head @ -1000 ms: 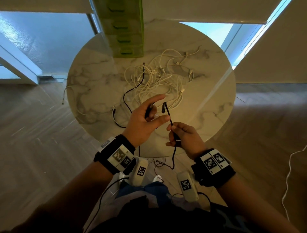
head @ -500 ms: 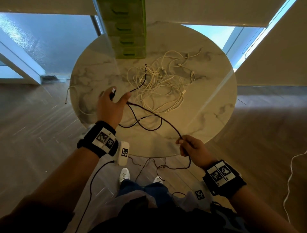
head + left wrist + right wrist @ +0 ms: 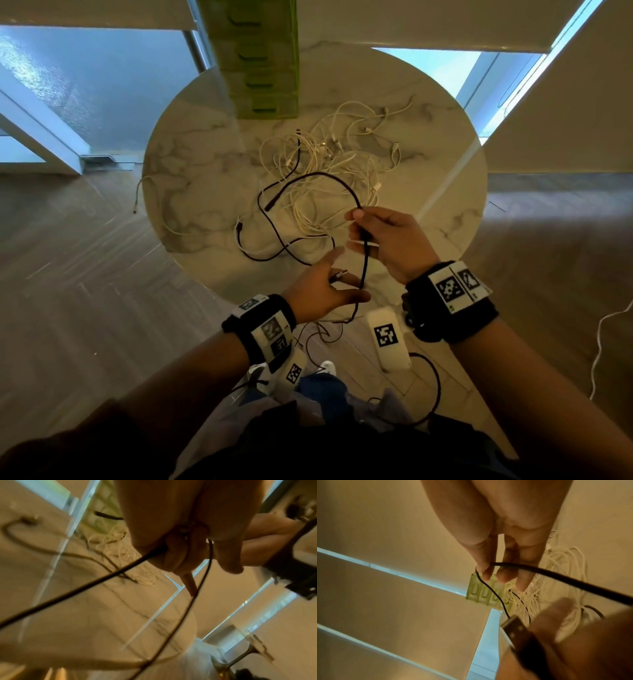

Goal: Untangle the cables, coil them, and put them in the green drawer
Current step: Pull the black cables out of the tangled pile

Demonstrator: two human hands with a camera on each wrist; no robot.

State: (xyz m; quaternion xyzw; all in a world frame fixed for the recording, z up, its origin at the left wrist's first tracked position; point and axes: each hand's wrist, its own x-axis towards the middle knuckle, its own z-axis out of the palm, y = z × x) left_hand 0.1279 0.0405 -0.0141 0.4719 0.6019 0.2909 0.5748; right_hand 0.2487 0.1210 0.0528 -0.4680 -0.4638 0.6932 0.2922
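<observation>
**Lead:** Cable first. Where is the black one?

**Helper:** The black cable (image 3: 310, 180) arcs over the pile of white cables (image 3: 329, 171) at the middle of the round marble bench (image 3: 191, 164). One run loops on the bench toward 7 o'clock of the pile; another drops off the near edge at 6 o'clock.

**Lead:** And each hand?

**Helper:** The right hand (image 3: 387, 240) pinches the black cable between thumb and fingers, just past the near side of the pile. The left hand (image 3: 322, 291) sits below it at 6 o'clock, index and thumb spread; a connector end shows at the palm, and in the wrist view the cable runs through its curled fingers.

**Lead:** The drawer?

**Helper:** The green drawer unit (image 3: 255, 58) stands at 12 o'clock on the bench, beyond the pile. I can't tell if any drawer is open.

**Lead:** Then I'd judge coiling has only begun. My advice: anchor the connector in the left hand, feed even loops with the right, and draw slowly so the black run lifts free without dragging white cables off the edge.
</observation>
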